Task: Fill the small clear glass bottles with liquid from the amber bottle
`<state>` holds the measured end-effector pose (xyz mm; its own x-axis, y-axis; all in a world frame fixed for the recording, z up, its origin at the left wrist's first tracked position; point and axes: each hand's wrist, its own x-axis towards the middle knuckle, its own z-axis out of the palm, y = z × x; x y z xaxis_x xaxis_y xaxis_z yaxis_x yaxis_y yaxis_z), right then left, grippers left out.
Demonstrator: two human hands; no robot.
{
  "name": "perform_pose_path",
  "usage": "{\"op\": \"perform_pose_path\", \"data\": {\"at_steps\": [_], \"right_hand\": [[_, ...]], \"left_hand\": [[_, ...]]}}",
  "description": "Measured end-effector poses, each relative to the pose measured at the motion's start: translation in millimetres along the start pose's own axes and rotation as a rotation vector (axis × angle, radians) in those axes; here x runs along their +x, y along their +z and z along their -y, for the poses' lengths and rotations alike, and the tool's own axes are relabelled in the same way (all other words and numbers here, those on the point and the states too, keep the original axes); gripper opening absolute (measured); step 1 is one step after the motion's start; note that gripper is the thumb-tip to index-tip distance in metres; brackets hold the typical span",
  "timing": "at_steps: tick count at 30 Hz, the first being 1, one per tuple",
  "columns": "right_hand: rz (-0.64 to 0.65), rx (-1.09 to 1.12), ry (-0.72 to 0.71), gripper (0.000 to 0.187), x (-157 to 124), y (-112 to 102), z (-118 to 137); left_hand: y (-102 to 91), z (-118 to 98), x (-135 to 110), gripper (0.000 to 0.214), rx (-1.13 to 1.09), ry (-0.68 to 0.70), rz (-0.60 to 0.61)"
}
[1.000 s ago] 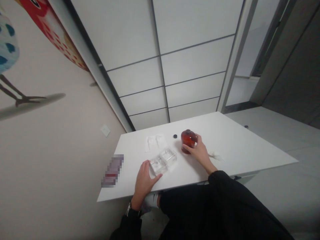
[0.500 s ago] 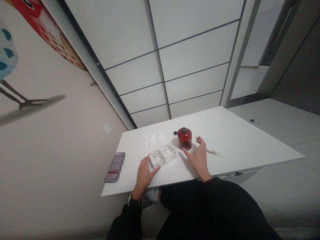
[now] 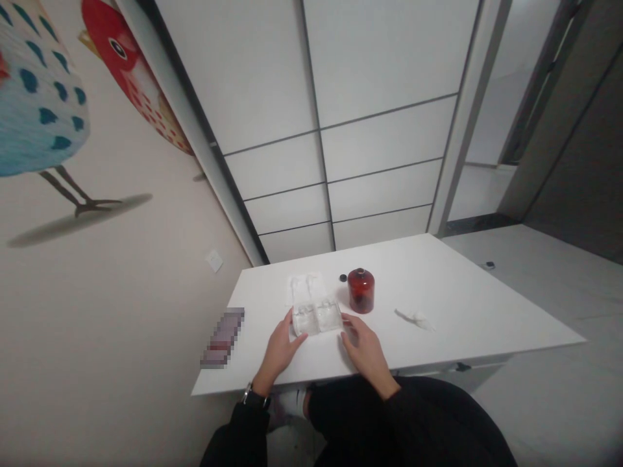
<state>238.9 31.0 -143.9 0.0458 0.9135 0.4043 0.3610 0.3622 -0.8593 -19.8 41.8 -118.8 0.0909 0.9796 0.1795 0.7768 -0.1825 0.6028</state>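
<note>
A clear plastic tray (image 3: 317, 316) with two moulded wells lies on the white table (image 3: 452, 305). My left hand (image 3: 280, 351) holds its left end, fingers and thumb closed on the edge. At the tray's right end my right hand (image 3: 365, 350) touches it with fingers bent around the corner. A red glass bottle (image 3: 361, 290) stands upright just beyond the tray, free of both hands. A small black cap (image 3: 343, 278) lies left of the bottle.
A flat clear plastic sheet (image 3: 304, 284) lies behind the tray. A crumpled bit of white material (image 3: 415, 318) rests to the right. A blurred card (image 3: 222, 338) sits near the table's left edge. White wall panels rise behind the table.
My right hand let go of the red bottle and came back to the tray's right end. The tray was pulled nearer and squared up between both hands.
</note>
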Motion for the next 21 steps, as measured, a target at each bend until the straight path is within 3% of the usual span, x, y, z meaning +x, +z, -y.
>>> {"op": "perform_pose_path", "data": {"at_steps": [8, 14, 17, 21], "right_hand": [[0.082, 0.04, -0.019, 0.043, 4, 4, -1], [0.079, 0.051, -0.006, 0.035, 12, 12, -7], [-0.007, 0.015, 0.046, 0.02, 11, 9, -14], [-0.222, -0.088, 0.1, 0.032, 12, -3, -20]], "left_hand": [[-10.5, 20, 7, 0.071, -0.055, 0.062, -0.003], [-4.2, 28, 8, 0.076, -0.046, 0.055, -0.048], [-1.6, 28, 7, 0.081, -0.036, 0.042, -0.058], [-2.9, 23, 6, 0.085, -0.019, 0.026, -0.064]]}}
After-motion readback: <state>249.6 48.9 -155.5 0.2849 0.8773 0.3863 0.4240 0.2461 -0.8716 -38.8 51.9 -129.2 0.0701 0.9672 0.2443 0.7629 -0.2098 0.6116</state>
